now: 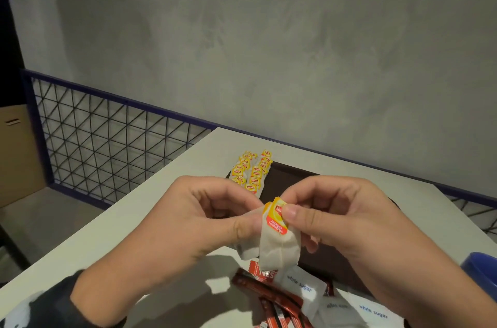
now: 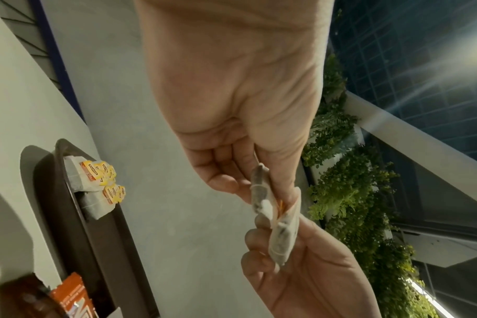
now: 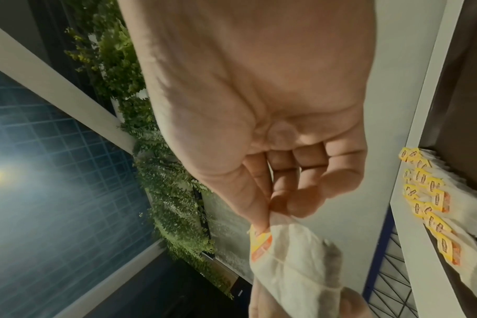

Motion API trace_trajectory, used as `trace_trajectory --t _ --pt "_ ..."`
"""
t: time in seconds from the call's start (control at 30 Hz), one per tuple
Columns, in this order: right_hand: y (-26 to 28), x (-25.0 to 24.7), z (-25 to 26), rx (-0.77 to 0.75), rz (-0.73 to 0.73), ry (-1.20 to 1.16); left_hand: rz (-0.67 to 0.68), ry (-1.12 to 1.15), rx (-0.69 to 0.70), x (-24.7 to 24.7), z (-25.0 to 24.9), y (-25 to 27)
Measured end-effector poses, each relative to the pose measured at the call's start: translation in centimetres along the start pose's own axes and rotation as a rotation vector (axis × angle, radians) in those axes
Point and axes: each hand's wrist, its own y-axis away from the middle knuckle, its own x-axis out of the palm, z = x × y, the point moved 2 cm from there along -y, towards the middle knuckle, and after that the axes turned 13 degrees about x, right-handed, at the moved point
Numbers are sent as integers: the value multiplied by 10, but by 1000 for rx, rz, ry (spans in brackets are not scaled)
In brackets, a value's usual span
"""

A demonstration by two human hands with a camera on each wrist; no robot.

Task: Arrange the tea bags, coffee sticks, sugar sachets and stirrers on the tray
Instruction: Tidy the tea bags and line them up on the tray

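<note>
Both hands are raised over the dark brown tray (image 1: 293, 180) and share a small bunch of white tea bags (image 1: 279, 247) with yellow-red tags. My left hand (image 1: 215, 223) pinches the bags (image 2: 262, 202) from the left. My right hand (image 1: 317, 214) pinches a tag (image 1: 277, 216) between thumb and forefinger (image 3: 259, 217). Two rows of tea bags (image 1: 252, 170) lie at the tray's far left corner (image 2: 95, 182) (image 3: 433, 198). Red coffee sticks (image 1: 266, 292) and white sugar sachets (image 1: 304, 286) lie loose on the table near me. No stirrers are visible.
The white table (image 1: 150, 201) has its left edge by a dark blue wire-mesh railing (image 1: 107, 134). A grey wall rises behind. A blue object (image 1: 481, 271) sits at the right edge. A cardboard box (image 1: 18, 155) stands beyond the railing, far left.
</note>
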Motion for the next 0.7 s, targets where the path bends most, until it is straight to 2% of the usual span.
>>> trace_trajectory --t 0.4,0.7 --pt "-1 5 -1 -21 -62 -69 -110 119 -27 -4 14 0" --pt "-1 9 0 -13 -120 -22 -149 188 -47 -5 11 -1"
